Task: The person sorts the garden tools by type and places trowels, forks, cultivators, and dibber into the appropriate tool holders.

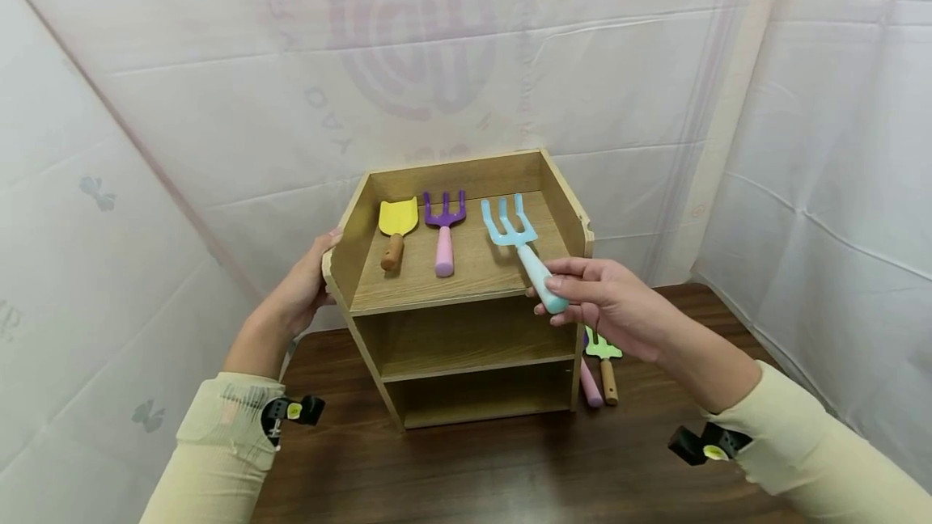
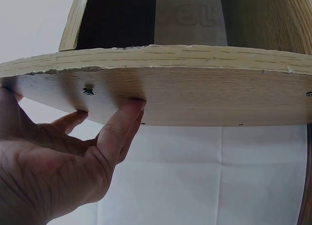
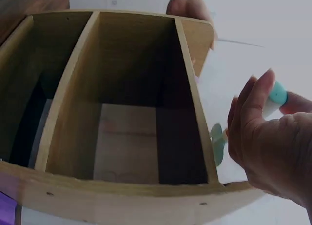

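Observation:
My right hand (image 1: 619,306) holds a light blue garden fork (image 1: 535,269) by its handle, thumb on top, tines toward the back over the top board of a small wooden shelf (image 1: 408,291). In the right wrist view, the handle's turquoise end (image 3: 278,94) sticks out between thumb and fingers. My left hand (image 1: 298,289) is at the shelf's left side. Its fingertips press the outer face of the side panel (image 2: 209,95) in the left wrist view. On the top board lie a yellow toy shovel (image 1: 398,221) with a brown handle and a purple fork (image 1: 444,245) with a pink handle.
Beside the shelf's right side, on the dark wooden table (image 1: 466,475), lie a light green tool (image 1: 604,348) with a brown handle and a pink-handled tool (image 1: 590,386), partly hidden by the shelf. Two lower compartments face forward. White sheeting (image 1: 218,120) hangs around the table.

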`<state>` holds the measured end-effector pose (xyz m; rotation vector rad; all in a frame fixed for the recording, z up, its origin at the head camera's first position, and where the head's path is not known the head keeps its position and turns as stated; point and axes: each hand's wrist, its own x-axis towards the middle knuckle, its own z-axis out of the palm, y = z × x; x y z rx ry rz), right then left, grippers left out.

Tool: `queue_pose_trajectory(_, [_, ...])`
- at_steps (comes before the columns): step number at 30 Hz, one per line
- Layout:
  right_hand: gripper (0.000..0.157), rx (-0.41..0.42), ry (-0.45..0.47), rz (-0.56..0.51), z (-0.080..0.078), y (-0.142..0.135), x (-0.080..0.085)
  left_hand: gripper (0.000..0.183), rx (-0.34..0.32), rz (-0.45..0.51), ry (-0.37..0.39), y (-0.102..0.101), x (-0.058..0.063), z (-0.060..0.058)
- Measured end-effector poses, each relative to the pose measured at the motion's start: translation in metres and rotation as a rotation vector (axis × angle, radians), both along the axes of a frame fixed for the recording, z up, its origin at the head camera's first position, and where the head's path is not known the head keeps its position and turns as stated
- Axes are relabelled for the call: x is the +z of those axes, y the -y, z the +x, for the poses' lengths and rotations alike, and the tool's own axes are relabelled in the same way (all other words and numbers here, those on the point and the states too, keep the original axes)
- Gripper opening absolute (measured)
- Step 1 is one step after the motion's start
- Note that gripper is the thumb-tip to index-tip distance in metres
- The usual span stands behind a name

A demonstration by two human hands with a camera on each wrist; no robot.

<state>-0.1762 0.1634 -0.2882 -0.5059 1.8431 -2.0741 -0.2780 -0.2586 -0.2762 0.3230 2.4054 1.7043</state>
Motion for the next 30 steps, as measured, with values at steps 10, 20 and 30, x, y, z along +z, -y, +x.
queue_pose_trajectory(10, [0.045, -0.053, 0.032, -0.030, -0.007, 0.015, -0.007, 0.070, 0.000, -0.007, -0.008, 0.001, 0.000, 0.001])
queue_pose_trajectory(20, [0.049, -0.093, 0.057, -0.017, -0.010, 0.023, -0.006, 0.069, -0.003, 0.005, -0.004, 0.000, 0.000, 0.001])
queue_pose_trajectory(30, [0.050, -0.096, 0.059, -0.032, -0.014, 0.030, 0.001, 0.071, -0.006, -0.002, -0.007, 0.000, 0.000, 0.001])
